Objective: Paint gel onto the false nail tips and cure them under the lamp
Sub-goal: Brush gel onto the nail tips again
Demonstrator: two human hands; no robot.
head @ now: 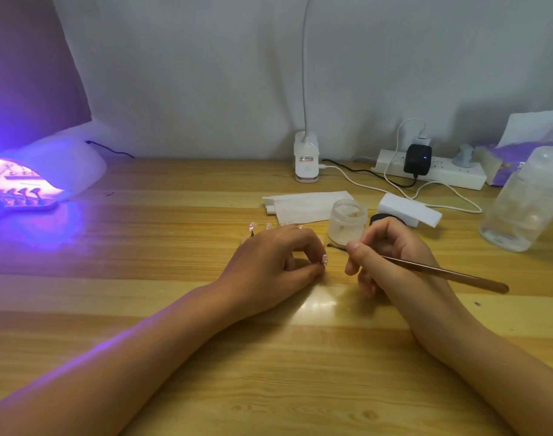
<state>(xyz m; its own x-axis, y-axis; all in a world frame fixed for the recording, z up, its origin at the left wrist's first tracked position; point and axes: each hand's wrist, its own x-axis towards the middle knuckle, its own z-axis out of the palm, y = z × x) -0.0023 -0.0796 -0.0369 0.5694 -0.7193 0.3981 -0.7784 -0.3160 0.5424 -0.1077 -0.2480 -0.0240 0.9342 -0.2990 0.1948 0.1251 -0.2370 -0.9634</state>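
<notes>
My left hand (278, 256) rests on the wooden table and pinches a small pink false nail tip (324, 259) between thumb and forefinger. My right hand (388, 256) grips a thin gel brush (441, 272), its dark bristle end pointing left, a short gap from the held tip. Behind my left hand a row of pink nail tips on stands (259, 227) pokes up. The curing lamp (39, 180) glows purple at the far left, with several nail tips on stands inside it.
A frosted open jar (347, 225) and a black lid (383, 219) sit just behind my right hand, with white paper (303, 206) and a white block (410, 210) beyond. A clear bottle (526, 202) stands at right. A desk lamp base (306, 162), power strip (438, 171) and cables line the back.
</notes>
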